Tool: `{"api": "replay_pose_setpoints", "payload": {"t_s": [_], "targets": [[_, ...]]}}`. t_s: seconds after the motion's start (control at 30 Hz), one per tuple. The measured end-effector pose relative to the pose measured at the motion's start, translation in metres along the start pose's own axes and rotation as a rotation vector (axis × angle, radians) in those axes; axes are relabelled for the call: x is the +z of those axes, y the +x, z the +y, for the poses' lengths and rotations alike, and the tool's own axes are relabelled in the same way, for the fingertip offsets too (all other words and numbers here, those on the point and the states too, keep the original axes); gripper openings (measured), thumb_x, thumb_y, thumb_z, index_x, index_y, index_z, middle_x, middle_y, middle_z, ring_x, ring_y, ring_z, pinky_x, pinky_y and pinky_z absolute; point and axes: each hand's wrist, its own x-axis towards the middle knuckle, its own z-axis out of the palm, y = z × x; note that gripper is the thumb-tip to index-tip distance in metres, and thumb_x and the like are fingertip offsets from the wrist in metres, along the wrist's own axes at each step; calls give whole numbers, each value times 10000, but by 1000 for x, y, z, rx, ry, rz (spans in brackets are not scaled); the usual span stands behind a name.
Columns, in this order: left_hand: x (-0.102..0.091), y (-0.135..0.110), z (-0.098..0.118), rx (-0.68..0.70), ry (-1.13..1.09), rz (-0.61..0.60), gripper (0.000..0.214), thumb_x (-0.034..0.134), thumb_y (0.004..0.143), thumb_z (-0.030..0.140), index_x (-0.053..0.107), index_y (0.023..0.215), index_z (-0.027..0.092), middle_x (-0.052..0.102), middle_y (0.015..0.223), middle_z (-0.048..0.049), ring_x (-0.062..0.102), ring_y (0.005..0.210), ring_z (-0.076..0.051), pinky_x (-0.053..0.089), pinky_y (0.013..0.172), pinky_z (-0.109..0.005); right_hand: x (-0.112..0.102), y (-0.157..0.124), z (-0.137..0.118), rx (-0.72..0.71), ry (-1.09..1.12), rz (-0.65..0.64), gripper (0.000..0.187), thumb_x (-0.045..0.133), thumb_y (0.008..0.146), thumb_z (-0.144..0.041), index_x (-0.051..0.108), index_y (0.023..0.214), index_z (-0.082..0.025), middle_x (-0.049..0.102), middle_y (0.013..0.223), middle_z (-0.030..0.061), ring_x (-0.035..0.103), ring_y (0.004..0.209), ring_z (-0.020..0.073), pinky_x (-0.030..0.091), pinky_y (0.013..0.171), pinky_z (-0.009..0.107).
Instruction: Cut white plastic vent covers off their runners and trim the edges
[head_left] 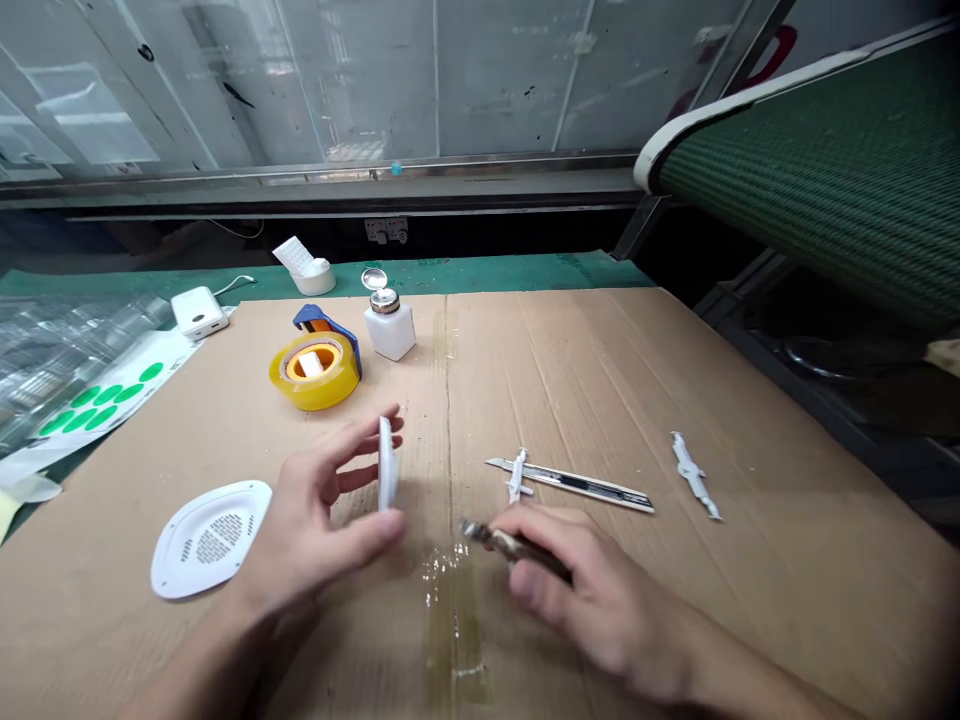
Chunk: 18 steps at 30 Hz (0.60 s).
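Note:
My left hand (315,525) pinches a thin white plastic piece (388,465), seen edge-on between thumb and fingers. My right hand (592,590) grips a slim metal-tipped hand tool (510,545), blurred by motion, a short way from that piece. The two are apart. Left of my left hand, a white oval vented plastic cover (210,540) lies flat on the cardboard sheet (675,600). Beyond my right hand lie a snap-off utility knife (577,487), a small white plastic part (517,476) across it, and a white plastic sprue piece (694,475).
Further back stand a yellow tape roll (307,372), a white pump dispenser bottle (390,325) and a white power bank (199,312). Green dot stickers (97,400) and clear plastic trays (60,350) lie left. A green conveyor belt (810,170) rises right.

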Motion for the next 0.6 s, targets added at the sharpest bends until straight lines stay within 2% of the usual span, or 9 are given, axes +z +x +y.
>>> {"api": "replay_pose_setpoints", "payload": {"t_s": [0.1, 0.2, 0.3, 0.4, 0.5, 0.6], "targets": [[-9, 7, 2, -120, -505, 103, 584, 711, 712, 578, 704, 1189, 242, 679, 1253, -123, 678, 1089, -338, 622, 867, -467, 10, -1, -2, -233, -444, 28, 377, 524, 975, -467, 637, 1015, -109, 582, 884, 97, 496, 808, 220, 420, 725, 363], [-15, 13, 7, -239, -726, 195, 572, 505, 817, 619, 716, 1141, 198, 727, 1122, -137, 706, 1003, -330, 625, 833, -502, 20, -1, -2, -346, -578, 113, 236, 551, 969, -303, 658, 1008, -97, 598, 960, 134, 507, 904, 255, 472, 801, 405], [-15, 16, 12, -312, -776, 196, 646, 398, 845, 660, 713, 1128, 172, 741, 1050, -137, 720, 885, -297, 647, 725, -456, 12, 0, 0, -346, -636, 258, 183, 525, 969, -233, 671, 1005, -129, 567, 952, 112, 511, 892, 227, 498, 767, 368], [-12, 16, 13, -308, -763, 183, 667, 412, 831, 661, 714, 1126, 144, 743, 1000, -162, 715, 791, -282, 642, 623, -422, -8, 5, 9, -298, -789, 400, 326, 437, 937, -81, 669, 1157, -145, 542, 1044, 148, 472, 974, 269, 489, 791, 442], [-10, 13, 12, -229, -696, 122, 615, 460, 828, 632, 716, 1121, 156, 732, 1069, -167, 720, 831, -288, 644, 633, -416, -17, 11, 18, -283, -875, 417, 369, 471, 882, -36, 714, 1104, -203, 514, 1188, 170, 401, 1095, 341, 440, 873, 575], [-16, 11, 8, -119, -499, 44, 551, 582, 795, 607, 686, 1149, 197, 708, 1180, -138, 721, 929, -304, 648, 708, -402, -17, 15, 19, -300, -921, 411, 244, 533, 896, -92, 723, 978, -219, 542, 1206, 143, 402, 1139, 342, 432, 919, 554]]}}
